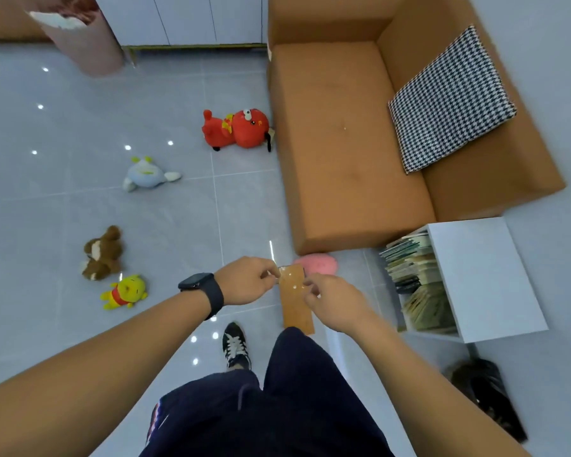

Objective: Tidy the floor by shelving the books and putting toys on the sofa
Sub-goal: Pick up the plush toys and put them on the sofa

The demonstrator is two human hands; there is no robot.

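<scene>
Head camera view, looking down: both hands hold one thin brown book point(295, 300) in front of the body, the left hand point(248, 280) pinching its far top corner and the right hand point(335, 301) pinching its right edge, its long axis pointing away from the person. The white shelf point(482, 275), already holding books, stands just to the right, nearer the right hand. A pink toy point(318, 263) on the floor point(80, 192) is partly hidden behind the book, and the book's cover is too blurred to read.
</scene>
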